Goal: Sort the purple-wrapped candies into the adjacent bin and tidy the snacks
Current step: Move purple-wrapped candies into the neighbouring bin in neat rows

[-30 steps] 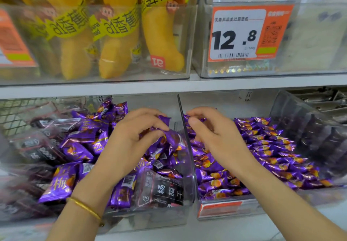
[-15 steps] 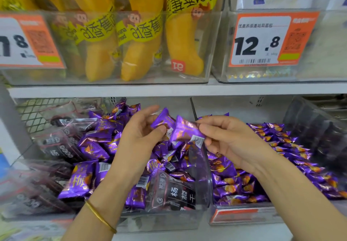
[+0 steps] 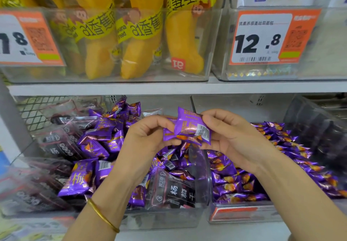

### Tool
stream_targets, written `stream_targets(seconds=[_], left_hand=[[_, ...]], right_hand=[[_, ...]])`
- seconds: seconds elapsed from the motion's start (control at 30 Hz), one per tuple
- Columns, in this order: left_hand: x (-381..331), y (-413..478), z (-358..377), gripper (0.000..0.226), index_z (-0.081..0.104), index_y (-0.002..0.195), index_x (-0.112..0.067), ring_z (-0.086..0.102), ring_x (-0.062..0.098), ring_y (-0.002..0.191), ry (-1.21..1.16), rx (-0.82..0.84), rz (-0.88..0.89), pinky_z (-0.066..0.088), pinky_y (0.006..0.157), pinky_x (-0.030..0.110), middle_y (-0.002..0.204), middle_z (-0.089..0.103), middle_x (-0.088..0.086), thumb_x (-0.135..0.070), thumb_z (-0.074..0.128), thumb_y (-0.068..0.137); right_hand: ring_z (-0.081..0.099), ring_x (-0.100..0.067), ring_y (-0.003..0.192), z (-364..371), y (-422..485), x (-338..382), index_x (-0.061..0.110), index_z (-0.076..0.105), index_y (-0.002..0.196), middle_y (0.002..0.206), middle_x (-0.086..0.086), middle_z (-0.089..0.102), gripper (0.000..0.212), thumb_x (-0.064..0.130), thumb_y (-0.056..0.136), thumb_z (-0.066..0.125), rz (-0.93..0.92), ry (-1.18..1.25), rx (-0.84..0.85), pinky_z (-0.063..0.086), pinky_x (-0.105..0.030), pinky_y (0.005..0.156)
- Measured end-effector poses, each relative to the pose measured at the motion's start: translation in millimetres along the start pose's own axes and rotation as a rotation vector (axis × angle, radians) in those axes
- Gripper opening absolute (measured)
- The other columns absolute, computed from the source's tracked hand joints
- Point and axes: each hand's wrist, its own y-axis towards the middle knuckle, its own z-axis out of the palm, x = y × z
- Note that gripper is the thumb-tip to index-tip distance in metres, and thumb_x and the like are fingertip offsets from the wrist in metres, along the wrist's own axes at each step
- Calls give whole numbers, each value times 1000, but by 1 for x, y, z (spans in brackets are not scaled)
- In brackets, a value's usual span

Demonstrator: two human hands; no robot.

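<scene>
We see a purple candy (image 3: 189, 128) held up in the air between the two hands, above the clear wall (image 3: 203, 165) that parts the two bins, its barcode facing us. The right hand (image 3: 231, 139) has a closed grip on it, thumb on the candy's upper right edge and fingers curled beneath, so the candy juts leftward out of that grip. The left hand (image 3: 148, 137), with a gold bangle (image 3: 102, 215) on its wrist, pinches a second purple candy (image 3: 169, 134) in its curled fingertips. This piece touches the first at its lower left and is partly hidden behind it. Below the hands, the left bin (image 3: 165, 220) holds loose purple candies (image 3: 78, 178) mixed with dark clear packets (image 3: 174, 192). The right bin (image 3: 244, 214), just beside it, holds rows of smaller purple-wrapped candies (image 3: 231, 186). On the shelf (image 3: 112, 88) above stand yellow banana bread packs (image 3: 142, 39) and a 12.8 price tag (image 3: 262, 37).
</scene>
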Motion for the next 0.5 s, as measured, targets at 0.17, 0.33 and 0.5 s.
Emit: stream_targets(seconds=[0.17,0.33,0.5], left_hand=[[-5,-2,3,44,63,79,-4,69,16,77,-103,101,-36,55,70,22,81,72,7,25,30,85],[24,19,-26,48,64,106,-19,58,13,106,820,110,205,45,91,22,115,61,-2,15,42,81],[47,38,-36,61,49,132,-32,36,20,131,1559,479,-14,28,108,40,144,39,-8,0,44,80]], right_hand=[[69,-28,72,-2,-4,4,7,58,84,82,-15,69,16,20,74,59,18,17,44,60,-34,61],[65,-16,65,-13,-2,0,12,61,77,72,-5,66,8,13,85,58,-57,-122,-131,58,-29,58],[66,-12,68,-22,-3,-3,13,60,80,80,-7,66,8,15,88,57,-31,-169,-187,57,-29,58]])
